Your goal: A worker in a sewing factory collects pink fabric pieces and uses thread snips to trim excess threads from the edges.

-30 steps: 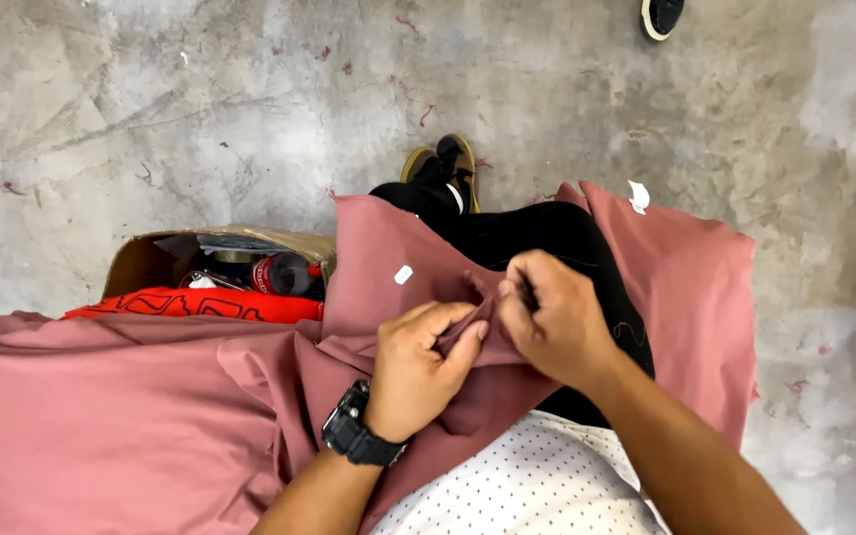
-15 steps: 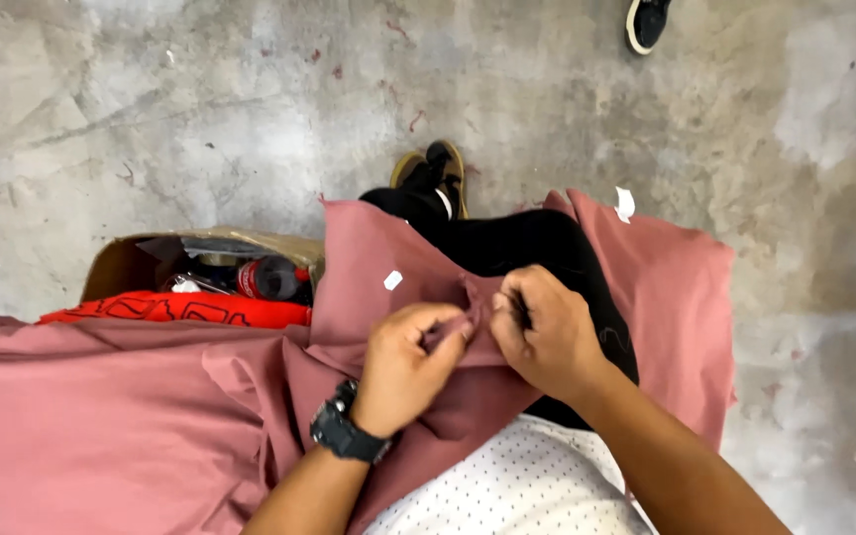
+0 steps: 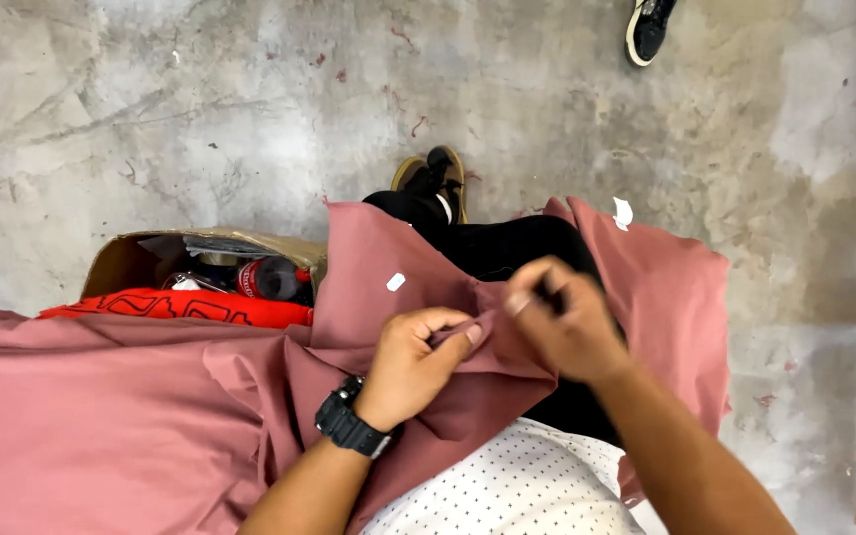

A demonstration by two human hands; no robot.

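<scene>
A: What are the two hands doing?

B: The left hand (image 3: 416, 359) is pinching a fold of the dusty pink fabric (image 3: 101, 416) between thumb and curled fingers. The right hand (image 3: 569, 322) is just beside it, toward 3 o'clock, and its fingertips are pressing together on the same small fold. If there is a small tool in the right hand, I cannot tell; it is blurred.

A: Where is the fabric lying?

B: It is lying over the person's lap and black trousers (image 3: 507, 243). From the hands it is spreading wide toward 9 o'clock, and one part is hanging at 3 o'clock. Two small white bits are sitting on it, one (image 3: 395, 281) at 11 o'clock from the left hand, one (image 3: 623, 212) at 1 o'clock from the right hand.

A: What else is near?

B: A black wristwatch (image 3: 349, 424) is sitting on the left wrist. A cardboard box (image 3: 121, 260) is standing at 10 o'clock, touching the fabric, with a red cloth (image 3: 175, 307) on its near edge. The floor is grey concrete (image 3: 250, 109). The person's own shoe (image 3: 438, 178) is showing at 12 o'clock, and another black shoe (image 3: 651, 28) is far at 1 o'clock.
</scene>
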